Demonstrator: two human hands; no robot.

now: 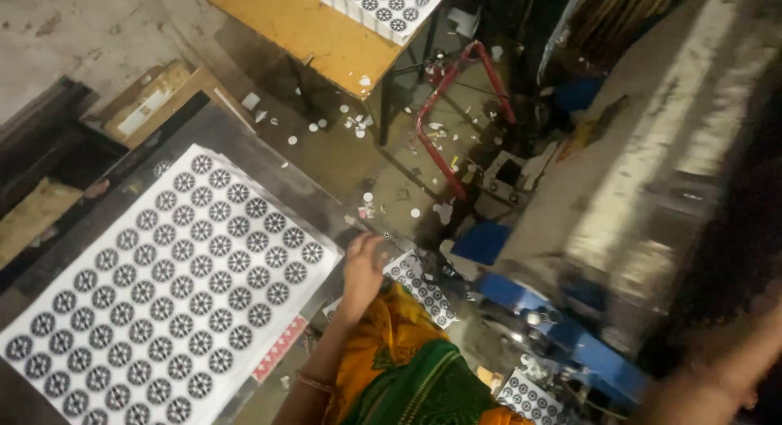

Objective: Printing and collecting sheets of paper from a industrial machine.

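Left hand [363, 266] rests beside printed sheet [167, 291]; paper scraps [350, 124] litter floor.

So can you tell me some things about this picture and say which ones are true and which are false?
1. The big white paper sheet is printed with black wheel-shaped circles. True.
2. The left hand holds a hammer. False: it holds no tool and reaches beside the sheet's right corner.
3. The yellow wooden table stands at the top of the picture. True.
4. The bent metal pipe on the floor is green. False: it is red.
5. Small white paper discs lie on the floor. True.
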